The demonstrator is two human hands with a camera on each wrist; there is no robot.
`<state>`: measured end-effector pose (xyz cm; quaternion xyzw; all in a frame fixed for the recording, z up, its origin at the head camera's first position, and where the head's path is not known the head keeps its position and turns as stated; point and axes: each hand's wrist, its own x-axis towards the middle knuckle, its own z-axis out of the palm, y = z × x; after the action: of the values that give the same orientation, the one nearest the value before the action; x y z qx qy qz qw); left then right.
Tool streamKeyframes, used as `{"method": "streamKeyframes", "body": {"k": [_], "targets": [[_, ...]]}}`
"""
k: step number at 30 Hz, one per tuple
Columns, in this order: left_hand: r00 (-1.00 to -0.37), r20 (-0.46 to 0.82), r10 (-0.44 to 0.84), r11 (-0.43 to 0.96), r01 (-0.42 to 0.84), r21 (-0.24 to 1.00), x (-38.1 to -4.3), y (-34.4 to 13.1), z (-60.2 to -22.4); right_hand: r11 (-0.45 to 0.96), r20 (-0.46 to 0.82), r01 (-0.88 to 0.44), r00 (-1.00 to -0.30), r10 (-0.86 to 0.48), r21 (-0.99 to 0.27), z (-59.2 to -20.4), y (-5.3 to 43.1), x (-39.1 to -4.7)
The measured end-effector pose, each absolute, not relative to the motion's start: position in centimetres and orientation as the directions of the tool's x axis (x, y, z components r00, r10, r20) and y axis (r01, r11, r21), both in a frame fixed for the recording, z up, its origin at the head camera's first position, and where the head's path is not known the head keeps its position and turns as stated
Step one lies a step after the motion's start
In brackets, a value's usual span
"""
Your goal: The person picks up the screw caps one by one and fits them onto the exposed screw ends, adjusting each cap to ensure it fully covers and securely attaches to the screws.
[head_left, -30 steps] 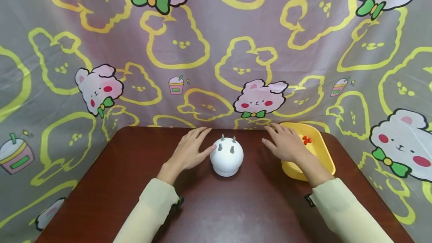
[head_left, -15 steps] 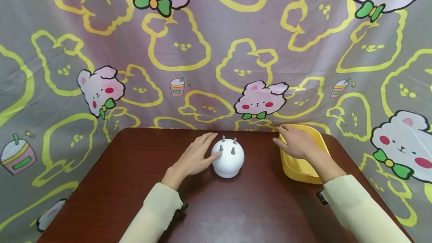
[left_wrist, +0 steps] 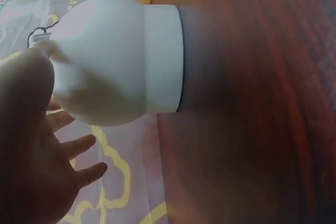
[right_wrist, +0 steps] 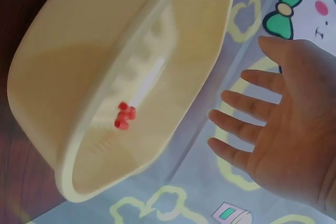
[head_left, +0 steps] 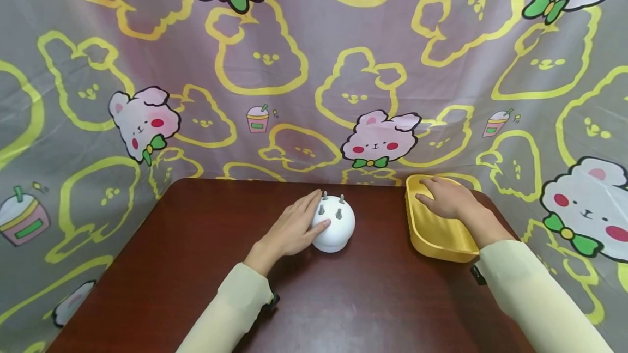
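A white rounded object [head_left: 340, 233] with a short collar-like base stands on the table, several grey pegs [head_left: 339, 213] sticking up from its top. My left hand [head_left: 290, 227] is against its left side, thumb across the front near the pegs; the left wrist view shows the fingers spread and fairly straight. Over the yellow bin [head_left: 421, 241] at the right, my right hand [head_left: 447, 199] hovers with loose fingers and nothing in them. Small red pieces [right_wrist: 125, 115] lie in a cluster on the bin's floor in the right wrist view; the right hand hides them in the head view.
The dark red-brown table [head_left: 196, 233] reaches back to a hanging cloth [head_left: 304, 97] printed with cartoon rabbits, which also closes off both sides. The bin's raised rim stands close to the table's right back corner.
My right hand has moved right, from beside the bin to over it. The left hand has shifted slightly right, closer onto the white object.
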<state>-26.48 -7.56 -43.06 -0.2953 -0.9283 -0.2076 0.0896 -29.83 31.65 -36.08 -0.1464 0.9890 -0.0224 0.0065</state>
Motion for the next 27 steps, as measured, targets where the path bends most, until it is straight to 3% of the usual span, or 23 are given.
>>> {"method": "streamKeyframes", "body": {"k": [12, 21, 27], "targets": [[-0.816, 0.241, 0.525, 0.753, 0.577, 0.316, -26.5, -6.9, -43.5, 0.95, -0.096, -0.291, -0.949, -0.301, -0.11, -36.3, 33.3, -32.1], [-0.824, 0.236, 0.515, 0.77, 0.566, 0.296, -26.2, -6.7, -43.9, 0.965, -0.181, -0.221, -0.953, -0.245, -0.143, -36.7, 34.2, -33.1], [-0.819, 0.253, 0.514, 0.769, 0.571, 0.287, -26.3, -6.8, -44.0, 0.953, -0.188, -0.254, -0.94, -0.284, -0.166, -37.1, 35.2, -33.7]]}}
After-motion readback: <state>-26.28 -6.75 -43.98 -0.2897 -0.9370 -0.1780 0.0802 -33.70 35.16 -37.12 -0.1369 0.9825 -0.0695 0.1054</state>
